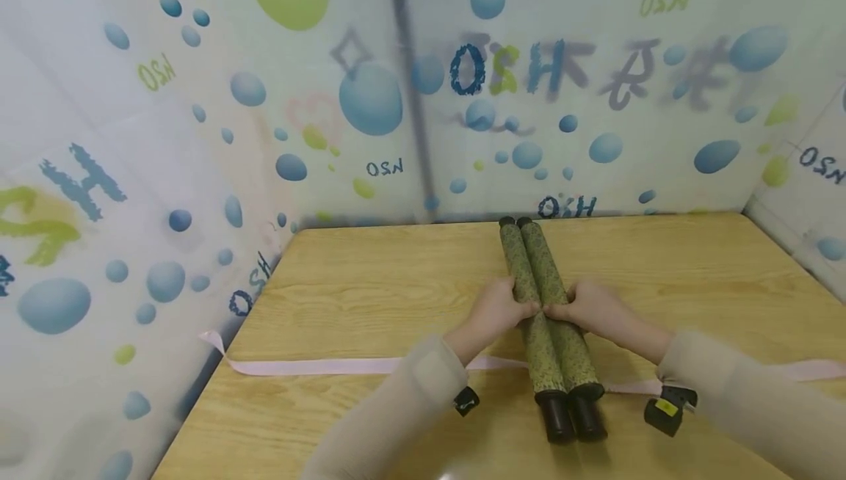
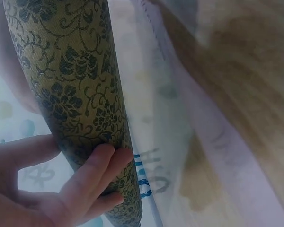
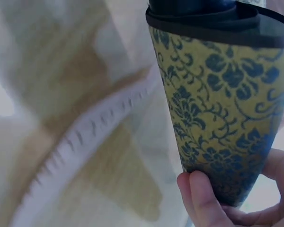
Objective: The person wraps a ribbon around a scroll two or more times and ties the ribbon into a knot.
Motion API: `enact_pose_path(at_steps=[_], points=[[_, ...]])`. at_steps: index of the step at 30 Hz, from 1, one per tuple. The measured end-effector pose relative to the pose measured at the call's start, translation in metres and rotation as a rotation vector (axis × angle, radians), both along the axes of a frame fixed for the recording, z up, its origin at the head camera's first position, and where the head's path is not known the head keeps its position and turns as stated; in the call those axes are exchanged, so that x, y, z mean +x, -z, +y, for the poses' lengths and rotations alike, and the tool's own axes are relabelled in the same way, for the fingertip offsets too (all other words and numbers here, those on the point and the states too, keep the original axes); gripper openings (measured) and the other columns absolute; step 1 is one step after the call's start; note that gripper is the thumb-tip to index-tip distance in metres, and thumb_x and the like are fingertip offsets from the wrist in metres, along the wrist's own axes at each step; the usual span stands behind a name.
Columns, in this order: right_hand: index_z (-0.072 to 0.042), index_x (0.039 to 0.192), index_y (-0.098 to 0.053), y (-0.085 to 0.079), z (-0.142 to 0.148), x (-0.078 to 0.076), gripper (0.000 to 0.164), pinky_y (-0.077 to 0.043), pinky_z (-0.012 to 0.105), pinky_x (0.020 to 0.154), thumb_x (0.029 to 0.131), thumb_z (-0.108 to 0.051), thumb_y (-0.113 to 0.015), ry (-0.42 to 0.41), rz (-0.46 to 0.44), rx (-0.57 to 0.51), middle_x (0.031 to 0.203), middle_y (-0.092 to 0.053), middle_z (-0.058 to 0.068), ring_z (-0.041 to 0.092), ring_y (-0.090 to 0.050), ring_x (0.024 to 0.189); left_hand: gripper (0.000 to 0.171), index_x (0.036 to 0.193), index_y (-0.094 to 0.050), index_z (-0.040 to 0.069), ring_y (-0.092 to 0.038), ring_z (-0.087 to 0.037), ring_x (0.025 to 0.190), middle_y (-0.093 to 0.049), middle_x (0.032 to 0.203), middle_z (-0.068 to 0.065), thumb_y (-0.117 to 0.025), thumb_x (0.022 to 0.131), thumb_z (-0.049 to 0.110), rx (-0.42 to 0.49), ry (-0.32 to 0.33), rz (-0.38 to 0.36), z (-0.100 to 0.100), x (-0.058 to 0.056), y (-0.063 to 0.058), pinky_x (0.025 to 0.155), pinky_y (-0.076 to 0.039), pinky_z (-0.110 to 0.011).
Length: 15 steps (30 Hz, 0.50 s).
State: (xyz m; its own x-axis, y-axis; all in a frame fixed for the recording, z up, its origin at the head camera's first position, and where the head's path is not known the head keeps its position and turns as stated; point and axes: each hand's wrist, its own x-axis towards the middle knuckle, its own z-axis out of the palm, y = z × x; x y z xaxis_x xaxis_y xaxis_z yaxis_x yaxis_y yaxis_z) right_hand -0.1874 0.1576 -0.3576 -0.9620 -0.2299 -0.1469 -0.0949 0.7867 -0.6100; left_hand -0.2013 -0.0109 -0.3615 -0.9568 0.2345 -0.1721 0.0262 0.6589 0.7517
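Observation:
A hand scroll (image 1: 546, 359) in gold-green brocade with dark floral patterns lies rolled from both ends into two side-by-side rolls. Dark knobs (image 1: 557, 419) stick out at its ends. My left hand (image 1: 492, 313) holds the left roll about midway along, thumb on top. In the left wrist view its fingers (image 2: 87, 182) curl against the brocade. Opposite it, my right hand (image 1: 598, 311) grips the right roll, and both thumbs meet near the seam. The right wrist view shows fingers (image 3: 203, 196) round the right roll (image 3: 222, 104). The scroll's inner face is hidden.
A pale pink ribbon (image 1: 324, 367) with dark marks runs across the wooden table (image 1: 370, 267), passing behind or under the scroll. Its left end hangs over the table edge. White sheeting (image 1: 568, 150) printed with blue and green drops encloses the back and sides.

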Motion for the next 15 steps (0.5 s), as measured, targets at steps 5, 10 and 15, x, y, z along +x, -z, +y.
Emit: enact_pose_path(at_steps=[5,10,15], points=[[0.004,0.08,-0.061,0.005,-0.003,0.014,0.035,-0.045,0.029,0.048,0.086,-0.031,-0.062,0.021,-0.029,-0.079,0.063,-0.061,0.004,0.014,-0.057,0.052,0.047,0.124,-0.054,0.0,-0.053,-0.01,0.056,-0.061,0.073,-0.003,-0.07,0.085,0.021,0.063,0.013,0.012,-0.006,0.014,0.002,0.054,-0.046,-0.023],[0.004,0.078,-0.058,0.008,-0.006,0.031,0.033,-0.047,0.03,0.047,0.085,-0.028,-0.064,0.019,-0.047,-0.121,0.059,-0.06,0.004,0.015,-0.058,0.048,0.05,0.129,-0.051,0.001,-0.059,-0.011,0.061,-0.064,0.086,-0.004,-0.07,0.085,0.014,0.166,0.016,-0.047,-0.011,0.032,0.005,0.057,-0.052,-0.027],[-0.005,0.066,-0.049,0.018,-0.01,0.049,0.035,-0.038,0.027,0.042,0.083,-0.03,-0.066,0.002,-0.047,-0.101,0.048,-0.049,0.0,0.011,-0.044,0.04,0.064,0.134,-0.043,-0.008,-0.052,-0.009,0.05,-0.068,0.082,-0.015,-0.072,0.083,0.016,0.038,0.086,0.032,-0.017,0.05,0.008,0.056,-0.05,-0.025]])
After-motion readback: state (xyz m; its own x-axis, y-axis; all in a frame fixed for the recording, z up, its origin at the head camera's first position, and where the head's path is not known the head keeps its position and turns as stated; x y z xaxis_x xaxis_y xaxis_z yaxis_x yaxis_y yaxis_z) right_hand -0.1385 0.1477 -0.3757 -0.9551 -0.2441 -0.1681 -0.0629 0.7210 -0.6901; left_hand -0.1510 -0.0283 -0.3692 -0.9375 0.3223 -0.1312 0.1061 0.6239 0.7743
